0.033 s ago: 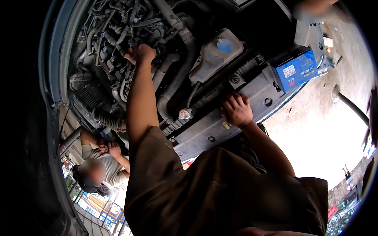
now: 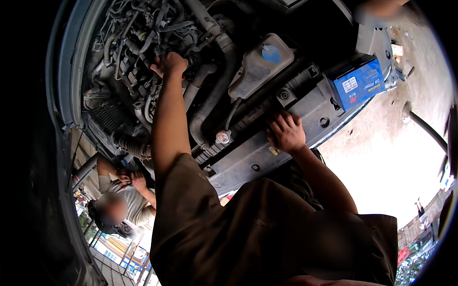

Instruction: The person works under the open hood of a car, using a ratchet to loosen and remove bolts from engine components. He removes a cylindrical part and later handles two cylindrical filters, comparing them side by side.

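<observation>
My left hand (image 2: 169, 65) reaches into the engine bay (image 2: 138, 43), fingers curled down among hoses and fittings; what they grip is hidden. My right hand (image 2: 287, 131) rests with fingers apart on the edge of the front panel (image 2: 317, 126), beside the radiator (image 2: 250, 117). Between my arms are the radiator cap (image 2: 223, 137) and thick hoses (image 2: 200, 81). Above my right hand sits a translucent fluid reservoir (image 2: 257, 64) with a blue cap.
A blue box (image 2: 358, 82) sits on the panel at right. A co-worker (image 2: 124, 200) at lower left has both hands at the car's side. Another person's hand (image 2: 381, 9) is at top right. A dark pole (image 2: 427, 128) lies over the pale ground (image 2: 391, 124).
</observation>
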